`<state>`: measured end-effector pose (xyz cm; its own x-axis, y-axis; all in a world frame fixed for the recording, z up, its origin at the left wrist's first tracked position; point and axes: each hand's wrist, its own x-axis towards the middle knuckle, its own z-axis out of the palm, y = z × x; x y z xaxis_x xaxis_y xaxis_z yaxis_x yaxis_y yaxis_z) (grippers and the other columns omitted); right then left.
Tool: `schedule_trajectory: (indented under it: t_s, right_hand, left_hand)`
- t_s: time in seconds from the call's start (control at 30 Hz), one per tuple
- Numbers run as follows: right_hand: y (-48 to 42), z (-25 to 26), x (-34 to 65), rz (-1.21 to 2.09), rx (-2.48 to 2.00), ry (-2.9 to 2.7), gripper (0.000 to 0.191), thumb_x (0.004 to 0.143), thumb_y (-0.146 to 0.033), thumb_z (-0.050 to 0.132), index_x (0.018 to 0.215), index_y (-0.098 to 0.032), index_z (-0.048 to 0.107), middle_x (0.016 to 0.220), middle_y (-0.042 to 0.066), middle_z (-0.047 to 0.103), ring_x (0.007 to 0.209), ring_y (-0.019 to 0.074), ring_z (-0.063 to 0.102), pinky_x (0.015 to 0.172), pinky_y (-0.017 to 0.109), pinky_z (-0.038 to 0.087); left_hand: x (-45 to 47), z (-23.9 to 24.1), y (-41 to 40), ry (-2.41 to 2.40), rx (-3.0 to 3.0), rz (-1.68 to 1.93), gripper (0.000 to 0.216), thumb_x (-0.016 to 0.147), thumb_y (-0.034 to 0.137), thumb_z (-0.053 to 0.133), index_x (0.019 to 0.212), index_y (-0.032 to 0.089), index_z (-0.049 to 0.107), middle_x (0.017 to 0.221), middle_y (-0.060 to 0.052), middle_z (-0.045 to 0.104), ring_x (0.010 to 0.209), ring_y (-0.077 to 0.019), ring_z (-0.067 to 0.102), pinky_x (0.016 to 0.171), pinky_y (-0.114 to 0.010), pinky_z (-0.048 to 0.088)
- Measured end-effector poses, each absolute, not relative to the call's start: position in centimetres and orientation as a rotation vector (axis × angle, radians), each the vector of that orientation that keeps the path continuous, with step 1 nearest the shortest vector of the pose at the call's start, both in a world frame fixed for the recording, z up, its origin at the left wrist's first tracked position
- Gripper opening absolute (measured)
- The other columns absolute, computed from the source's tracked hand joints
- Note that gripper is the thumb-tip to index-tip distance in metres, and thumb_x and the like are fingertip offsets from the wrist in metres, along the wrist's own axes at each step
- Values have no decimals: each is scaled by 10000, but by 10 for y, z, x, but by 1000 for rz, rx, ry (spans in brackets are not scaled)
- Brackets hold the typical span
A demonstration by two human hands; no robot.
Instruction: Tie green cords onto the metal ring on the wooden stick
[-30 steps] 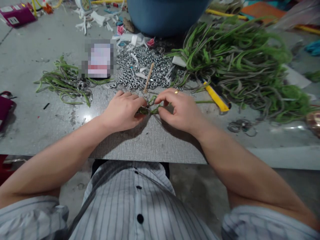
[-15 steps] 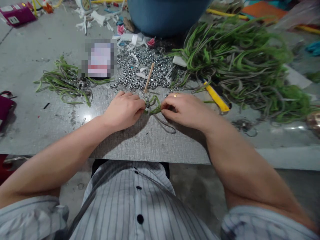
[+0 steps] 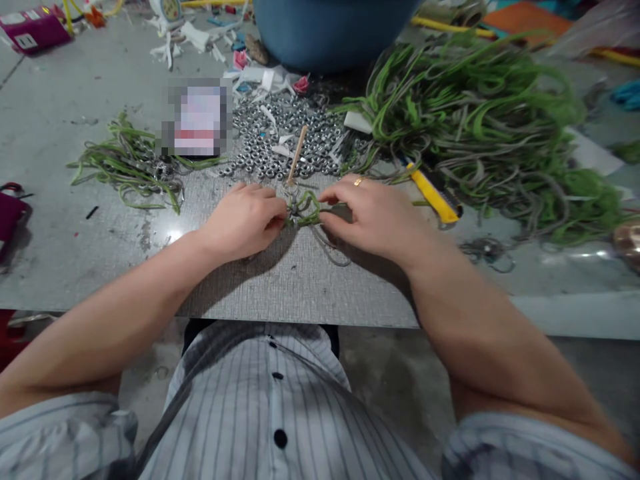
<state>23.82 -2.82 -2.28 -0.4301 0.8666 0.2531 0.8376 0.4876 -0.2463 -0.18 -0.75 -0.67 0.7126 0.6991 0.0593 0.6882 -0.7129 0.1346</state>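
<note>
My left hand [image 3: 245,220] and my right hand [image 3: 375,217] meet over the textured grey board [image 3: 300,280], both pinched on a short green cord [image 3: 306,212] looped between them. A small metal ring seems to sit on the cord at my left fingertips. A grey cord loop trails toward me under my right hand. Just beyond lies a heap of metal nuts [image 3: 285,140] with a wooden stick [image 3: 297,155] resting on it. My right hand wears a ring.
A large tangle of green and grey cords [image 3: 480,127] fills the right. A yellow utility knife [image 3: 433,193] lies beside my right hand. A smaller cord bundle [image 3: 130,167] lies left. A blue tub [image 3: 330,30] stands behind the nuts.
My right hand shifted slightly back and forth while working the cord; the cord's loop has tightened and bunched between my fingertips. My left hand has barely moved.
</note>
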Motion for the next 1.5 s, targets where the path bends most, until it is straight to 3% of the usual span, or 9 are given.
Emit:
schedule_trajectory:
  t_s: [0.13,0.37,0.57,0.7,0.93,1.13,1.23,1.37,1.5]
  right_hand:
    - [-31,-27,219,248,-1239,-2406,241,951,-337,607,1112,-209,732,1021,100,751,902,264,667,798,377,473]
    - [-28,-36,212,369,-1242,-2475,217,977,-279,584,1085,-186,748,993,109,757,891,249,673,783,350,448]
    - [-25,-37,214,433,-1236,-2451,197,970,-289,586,1062,-202,737,987,96,753,872,242,657,773,345,436]
    - [-24,-38,215,467,-1243,-2432,201,962,-307,596,1062,-209,740,958,79,739,831,223,637,755,334,422]
    - [-24,-39,216,477,-1259,-2408,182,947,-294,615,1046,-210,743,915,66,727,794,209,618,736,326,414]
    - [-24,-37,215,505,-1284,-2410,184,944,-312,625,1040,-210,743,914,67,721,796,209,611,734,329,406]
    - [-24,-36,215,507,-1292,-2404,172,940,-318,634,1025,-213,740,907,62,716,786,203,604,728,327,404]
    - [-23,-36,216,518,-1294,-2399,164,936,-319,640,1018,-210,731,889,57,707,773,198,592,732,326,402]
    - [-24,-34,217,588,-1295,-2361,197,893,-357,683,1003,-196,712,835,44,681,727,185,573,692,315,388]
  left_hand:
    - [-2,-9,-7,1117,2803,200,247,917,190,491,939,190,736,871,-76,712,901,-263,684,827,-379,484]
    - [-2,4,-7,1144,2752,79,271,898,180,476,959,167,740,897,-97,726,904,-259,679,853,-402,501]
    - [-12,7,0,1109,2772,226,180,808,195,512,793,185,692,772,-68,685,756,-219,632,747,-364,497]
    - [-22,9,7,1149,2786,140,159,795,219,502,714,202,637,714,-48,652,705,-194,586,680,-327,455]
    - [-34,16,16,1268,2753,-73,133,756,253,496,668,216,589,699,-54,636,702,-203,553,648,-326,398]
    - [-50,9,24,1254,2907,7,153,749,254,511,625,203,585,625,-32,580,645,-172,506,651,-298,395]
    - [-56,7,21,1311,2973,42,176,795,255,517,643,193,583,628,-28,563,698,-165,491,692,-298,404]
    - [-52,10,11,1547,2902,-36,250,885,238,479,664,189,585,705,-40,573,839,-199,522,833,-387,425]
    - [-33,12,-2,1717,2805,167,92,826,203,576,844,160,655,976,-145,683,1065,-328,552,963,-520,428]
